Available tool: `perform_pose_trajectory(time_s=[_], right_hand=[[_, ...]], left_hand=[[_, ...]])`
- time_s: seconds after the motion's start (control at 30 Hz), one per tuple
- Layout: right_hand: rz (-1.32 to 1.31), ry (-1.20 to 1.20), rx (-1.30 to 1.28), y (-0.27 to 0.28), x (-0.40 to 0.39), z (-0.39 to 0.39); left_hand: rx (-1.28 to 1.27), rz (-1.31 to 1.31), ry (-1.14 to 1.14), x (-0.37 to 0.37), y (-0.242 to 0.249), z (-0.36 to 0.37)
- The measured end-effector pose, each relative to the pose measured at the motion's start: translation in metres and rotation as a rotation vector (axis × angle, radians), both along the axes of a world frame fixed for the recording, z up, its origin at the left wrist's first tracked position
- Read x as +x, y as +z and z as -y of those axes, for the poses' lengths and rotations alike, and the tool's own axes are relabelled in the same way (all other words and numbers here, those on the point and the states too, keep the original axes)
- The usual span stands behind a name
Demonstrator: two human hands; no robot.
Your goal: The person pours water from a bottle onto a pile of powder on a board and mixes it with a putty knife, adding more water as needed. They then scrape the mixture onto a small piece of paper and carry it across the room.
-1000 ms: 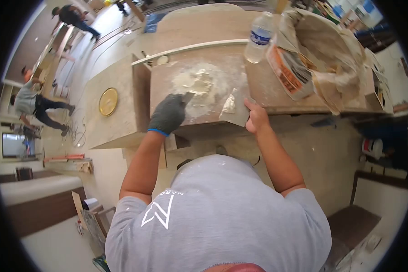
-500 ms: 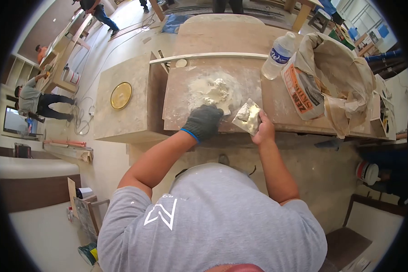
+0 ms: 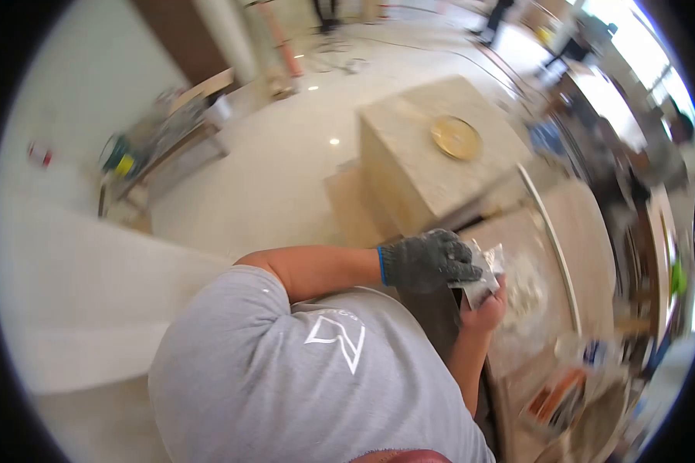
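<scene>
My right hand, bare, grips a thin, shiny metal scraper plate by its edge. My left hand, in a dark grey glove with a blue cuff, is closed right over the plate. Its curled fingers hide whatever they hold; another shiny edge shows beyond them. To the right of both hands, a mound of whitish putty lies smeared on a wooden board. Motion blur softens the details.
A box-like block bears a round gold lid. A white strip crosses the worktop. A bottle and an open paper sack stand at lower right. A low bench is at left; blurred people are farther off.
My view has swung left, bringing the block nearer the middle. My gloved hand has left the putty mound and come to the metal plate, which my right hand still holds.
</scene>
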State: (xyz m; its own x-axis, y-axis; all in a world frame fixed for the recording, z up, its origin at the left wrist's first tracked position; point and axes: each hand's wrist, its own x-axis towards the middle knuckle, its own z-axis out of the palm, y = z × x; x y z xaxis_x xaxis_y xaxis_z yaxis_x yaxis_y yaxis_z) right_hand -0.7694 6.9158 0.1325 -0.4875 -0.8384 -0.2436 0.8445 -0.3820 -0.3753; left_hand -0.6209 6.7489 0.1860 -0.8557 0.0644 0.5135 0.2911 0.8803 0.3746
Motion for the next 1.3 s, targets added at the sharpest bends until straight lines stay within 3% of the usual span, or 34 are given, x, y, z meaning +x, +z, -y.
perform_pose_trajectory(time_s=[0.1,0.23,0.27,0.33,0.43,0.47,0.57,0.6,0.7,0.83,0.93,1.03,1.1,1.2,1.23,1.3], right_hand=[[-0.048,0.097,0.088,0.001,0.023,0.062],[-0.101,0.291,0.108,0.009,0.101,0.18],[-0.051,0.35,0.072,0.001,-0.008,0.092],[-0.101,0.426,0.091,0.028,0.099,0.2],[-0.124,0.549,0.041,0.039,0.189,0.294],[-0.113,0.569,0.007,0.051,0.215,0.317],[-0.144,0.676,0.008,0.095,0.288,0.377],[-0.169,0.738,-0.026,0.097,0.308,0.404],[-0.21,0.821,0.067,0.098,0.358,0.469],[-0.241,0.93,0.181,0.083,0.411,0.546],[-0.236,1.009,0.205,0.069,0.444,0.617],[-0.266,1.09,0.202,0.056,0.459,0.693],[-0.294,1.141,0.211,0.059,0.477,0.751],[-0.345,1.185,0.218,0.074,0.506,0.838],[-0.363,1.214,0.19,0.08,0.517,0.865],[-0.394,1.306,0.141,0.079,0.536,0.922]], left_hand=[[-0.091,-0.088,0.184,0.057,-0.005,0.038],[-0.003,-0.033,0.459,0.166,0.002,0.109],[-0.043,0.041,0.546,0.057,0.002,0.004],[0.031,0.03,0.679,0.169,0.006,0.092],[-0.009,0.09,0.917,0.284,0.022,0.152],[-0.045,0.348,0.912,0.318,0.02,0.169],[0.146,0.192,1.028,0.391,-0.03,0.205],[0.387,0.242,1.246,0.413,-0.008,0.211],[0.602,-0.201,1.515,0.458,-0.01,0.247],[0.594,-0.282,1.534,0.506,-0.001,0.304],[0.411,-0.117,1.423,0.544,-0.014,0.364],[0.285,0.264,1.503,0.588,-0.078,0.412],[0.437,0.46,1.746,0.626,-0.169,0.421],[0.847,0.767,1.843,0.675,-0.295,0.384],[0.916,0.864,1.853,0.679,-0.309,0.371],[1.489,0.838,2.045,0.665,-0.201,0.371]])
